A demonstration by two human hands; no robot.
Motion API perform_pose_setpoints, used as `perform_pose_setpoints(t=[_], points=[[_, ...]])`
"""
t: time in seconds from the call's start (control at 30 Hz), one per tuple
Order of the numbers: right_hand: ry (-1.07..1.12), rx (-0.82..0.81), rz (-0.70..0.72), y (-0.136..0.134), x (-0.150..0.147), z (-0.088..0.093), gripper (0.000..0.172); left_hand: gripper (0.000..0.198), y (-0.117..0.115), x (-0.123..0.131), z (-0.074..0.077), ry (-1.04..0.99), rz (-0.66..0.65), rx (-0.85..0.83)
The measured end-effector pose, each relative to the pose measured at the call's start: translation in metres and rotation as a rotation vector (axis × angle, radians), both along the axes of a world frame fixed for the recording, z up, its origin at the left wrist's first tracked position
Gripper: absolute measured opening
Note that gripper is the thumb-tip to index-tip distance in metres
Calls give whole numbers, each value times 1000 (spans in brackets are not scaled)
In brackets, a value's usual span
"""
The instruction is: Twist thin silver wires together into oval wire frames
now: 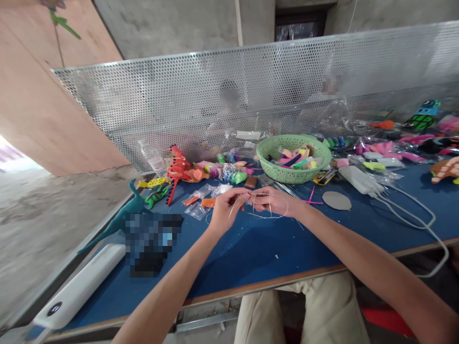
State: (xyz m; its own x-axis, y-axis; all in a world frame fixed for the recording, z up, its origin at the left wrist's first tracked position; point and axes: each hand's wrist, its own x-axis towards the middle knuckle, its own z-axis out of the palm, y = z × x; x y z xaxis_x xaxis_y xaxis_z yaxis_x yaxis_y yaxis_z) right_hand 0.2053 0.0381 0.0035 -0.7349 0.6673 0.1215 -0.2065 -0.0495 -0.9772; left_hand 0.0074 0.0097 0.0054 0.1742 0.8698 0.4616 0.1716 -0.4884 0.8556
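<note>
My left hand [229, 206] and my right hand [269, 200] meet above the blue table, fingertips pinched together. Between them runs a thin pale wire [267, 217], bent into loose loops that hang around and below the right fingers. Both hands are closed on it; the exact grip point is hidden by the fingers. Close to the left hand lie small clear bags with orange clay [208, 202]. A brown clay block [251, 182] sits just behind the hands. To the right of my right hand are pink strips [312, 197] and a grey oval disc [336, 200].
A green basket [294, 177] of coloured clay stands behind the hands. Clay animals, including a teal dinosaur [118, 220], line the left side. A white power strip [358, 179] with cables lies right. A perforated metal screen [172, 95] spans the back, with people beyond it.
</note>
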Motion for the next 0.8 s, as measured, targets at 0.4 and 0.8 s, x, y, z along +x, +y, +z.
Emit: perform_pose_setpoints(t=[0.4, 0.8], points=[[-83, 198, -90, -2, -8, -7, 33, 26, -9, 6, 5, -16, 84, 0], [-263, 721, -99, 1, 4, -1, 35, 27, -8, 1, 4, 74, 127, 6]])
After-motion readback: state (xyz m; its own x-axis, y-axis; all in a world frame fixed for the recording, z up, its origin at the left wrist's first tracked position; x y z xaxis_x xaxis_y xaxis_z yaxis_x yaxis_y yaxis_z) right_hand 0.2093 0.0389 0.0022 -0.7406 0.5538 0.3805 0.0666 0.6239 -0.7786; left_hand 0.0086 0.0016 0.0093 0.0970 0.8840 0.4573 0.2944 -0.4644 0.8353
